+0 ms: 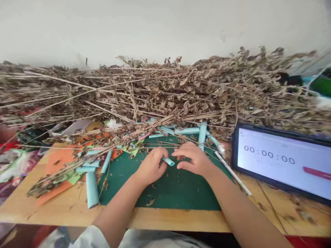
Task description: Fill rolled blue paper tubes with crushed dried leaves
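Observation:
Over the green mat (pixel 181 193), my left hand (pixel 152 165) grips a small blue paper tube (pixel 169 161), whose open end points right. My right hand (pixel 192 158) is just to the right of that tube, thumb and fingers apart, with nothing visible between them. A larger blue paper roll (pixel 202 135) stands out behind my right hand, and another blue roll (pixel 190 131) lies across the mat's far side. Further left, a wide blue roll (pixel 92 190) rests on the wooden table beside the mat, near several thinner blue rolls.
A long heap of dried plant stalks (pixel 165 93) runs along the wall and spills onto the mat. Orange paper (pixel 59 160) lies on the wooden table (pixel 178 218) at left. At right are a white stick (pixel 232 172) and a tablet (pixel 279 162) displaying 00:00:00.

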A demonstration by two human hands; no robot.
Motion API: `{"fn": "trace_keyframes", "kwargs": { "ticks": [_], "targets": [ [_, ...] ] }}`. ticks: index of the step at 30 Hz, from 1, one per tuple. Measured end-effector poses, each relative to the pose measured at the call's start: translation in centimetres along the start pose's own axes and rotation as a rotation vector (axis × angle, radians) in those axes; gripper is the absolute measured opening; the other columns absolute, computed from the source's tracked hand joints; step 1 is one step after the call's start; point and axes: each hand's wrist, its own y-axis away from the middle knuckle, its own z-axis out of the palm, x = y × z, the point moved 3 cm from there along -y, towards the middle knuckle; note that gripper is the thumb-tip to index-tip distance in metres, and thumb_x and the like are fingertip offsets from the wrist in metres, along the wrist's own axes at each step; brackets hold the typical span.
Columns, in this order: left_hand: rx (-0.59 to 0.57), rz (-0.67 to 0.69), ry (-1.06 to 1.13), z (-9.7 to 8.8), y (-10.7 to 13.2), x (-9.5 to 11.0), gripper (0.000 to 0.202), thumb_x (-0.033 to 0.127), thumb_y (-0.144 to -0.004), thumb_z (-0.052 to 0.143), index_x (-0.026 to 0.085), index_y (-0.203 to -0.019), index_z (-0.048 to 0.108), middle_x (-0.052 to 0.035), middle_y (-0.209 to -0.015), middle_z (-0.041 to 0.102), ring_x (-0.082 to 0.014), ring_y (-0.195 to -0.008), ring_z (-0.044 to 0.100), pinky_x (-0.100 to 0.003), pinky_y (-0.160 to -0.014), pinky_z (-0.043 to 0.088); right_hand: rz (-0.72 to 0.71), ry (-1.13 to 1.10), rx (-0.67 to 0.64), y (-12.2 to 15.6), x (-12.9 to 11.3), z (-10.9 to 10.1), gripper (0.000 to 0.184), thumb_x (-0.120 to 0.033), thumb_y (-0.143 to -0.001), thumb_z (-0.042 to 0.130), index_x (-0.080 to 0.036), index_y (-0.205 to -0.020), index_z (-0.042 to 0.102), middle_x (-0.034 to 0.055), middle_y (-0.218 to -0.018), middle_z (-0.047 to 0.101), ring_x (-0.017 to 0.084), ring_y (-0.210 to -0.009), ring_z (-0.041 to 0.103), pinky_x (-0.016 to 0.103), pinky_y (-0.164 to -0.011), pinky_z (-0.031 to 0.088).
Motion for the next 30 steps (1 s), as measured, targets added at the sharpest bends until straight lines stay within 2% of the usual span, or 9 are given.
{"fn": "trace_keyframes", "kwargs": {
  "ticks": [3, 6, 10, 12, 17, 20, 23, 27, 30],
  "targets": [
    [-0.024, -0.014, 0.065, -0.4, 0.2, 0.5, 0.019, 0.003, -0.068, 0.039, 0.019, -0.077, 0.033, -0.0028, -0.079, 0.048, -0.013, -0.074, 0.045, -0.026, -0.066, 0.039, -0.035, 0.047, -0.045, 0.0, -1.2, 0.5, 0.031, -0.045, -0.078, 0.048, -0.019, -0.094, 0.057, 0.002, -0.07, 0.062, 0.013, -0.067, 0.056, 0.027, -0.066, 0.039],
    [-0.118, -0.036, 0.184, -0.2, 0.4, 0.8, 0.013, 0.008, -0.072, 0.04, 0.018, -0.075, 0.033, -0.0018, -0.076, 0.047, -0.0114, -0.067, 0.043, -0.024, -0.061, 0.039, -0.08, 0.117, -0.073, -0.1, -2.2, 1.0, 0.022, -0.035, -0.082, 0.046, -0.02, -0.092, 0.059, 0.002, -0.07, 0.062, 0.012, -0.065, 0.055, 0.025, -0.061, 0.038],
    [-0.175, -0.008, 0.274, 0.2, 0.4, 1.1, 0.011, 0.019, -0.075, 0.046, 0.018, -0.076, 0.035, -0.0022, -0.076, 0.048, -0.0113, -0.068, 0.045, -0.023, -0.061, 0.04, -0.105, 0.144, -0.072, -0.1, -2.7, 1.1, 0.022, -0.037, -0.081, 0.048, -0.02, -0.083, 0.061, 0.0001, -0.064, 0.061, 0.011, -0.057, 0.052, 0.024, -0.055, 0.034],
    [-0.156, 0.033, 0.184, 0.3, 0.3, 1.3, 0.013, 0.027, -0.076, 0.049, 0.017, -0.077, 0.041, -0.0045, -0.079, 0.051, -0.0135, -0.073, 0.048, -0.025, -0.064, 0.041, -0.106, 0.153, -0.048, -0.1, -3.0, 1.0, 0.025, -0.039, -0.081, 0.047, -0.018, -0.078, 0.061, 0.0004, -0.064, 0.061, 0.011, -0.059, 0.053, 0.024, -0.056, 0.034],
    [0.017, 0.108, -0.226, 0.4, 0.2, 2.1, 0.023, 0.035, -0.08, 0.042, 0.015, -0.077, 0.053, -0.0092, -0.082, 0.06, -0.0198, -0.077, 0.055, -0.033, -0.07, 0.041, -0.155, 0.237, -0.001, 0.0, -3.6, 1.2, 0.04, -0.051, -0.077, 0.044, -0.016, -0.062, 0.057, 0.0004, -0.058, 0.057, 0.011, -0.057, 0.049, 0.025, -0.052, 0.03],
    [-0.061, 0.125, -0.204, 0.9, 0.3, 2.2, 0.041, 0.046, -0.083, 0.03, 0.014, -0.074, 0.055, -0.0089, -0.072, 0.061, -0.0194, -0.07, 0.056, -0.034, -0.069, 0.043, -0.172, 0.294, 0.032, 0.1, -3.7, 1.4, 0.046, -0.054, -0.078, 0.04, -0.016, -0.055, 0.054, 0.0001, -0.053, 0.053, 0.011, -0.052, 0.045, 0.025, -0.05, 0.027],
    [-0.15, 0.102, -0.153, 1.4, 0.4, 1.8, 0.054, 0.053, -0.082, 0.021, 0.015, -0.065, 0.055, -0.0077, -0.062, 0.059, -0.019, -0.065, 0.057, -0.036, -0.072, 0.044, -0.173, 0.329, 0.044, 0.2, -3.5, 1.5, 0.045, -0.05, -0.08, 0.04, -0.016, -0.054, 0.054, -0.0001, -0.051, 0.051, 0.011, -0.051, 0.043, 0.025, -0.049, 0.026],
    [-0.207, 0.054, -0.14, 1.9, 0.6, 1.6, 0.05, 0.049, -0.083, 0.025, 0.015, -0.067, 0.057, -0.0078, -0.064, 0.06, -0.0191, -0.069, 0.057, -0.04, -0.081, 0.041, -0.143, 0.302, 0.036, 0.1, -3.5, 1.3, 0.043, -0.045, -0.081, 0.041, -0.016, -0.053, 0.053, 0.0, -0.051, 0.05, 0.01, -0.051, 0.042, 0.025, -0.049, 0.025],
    [-0.224, 0.024, -0.07, 1.6, 0.6, 1.8, 0.045, 0.048, -0.082, 0.029, 0.015, -0.072, 0.058, -0.0084, -0.069, 0.06, -0.0188, -0.072, 0.056, -0.037, -0.078, 0.041, -0.105, 0.238, -0.016, 0.0, -3.4, 1.2, 0.04, -0.043, -0.081, 0.042, -0.016, -0.053, 0.053, -0.0007, -0.051, 0.05, 0.01, -0.051, 0.041, 0.024, -0.048, 0.025]
  ]
}}
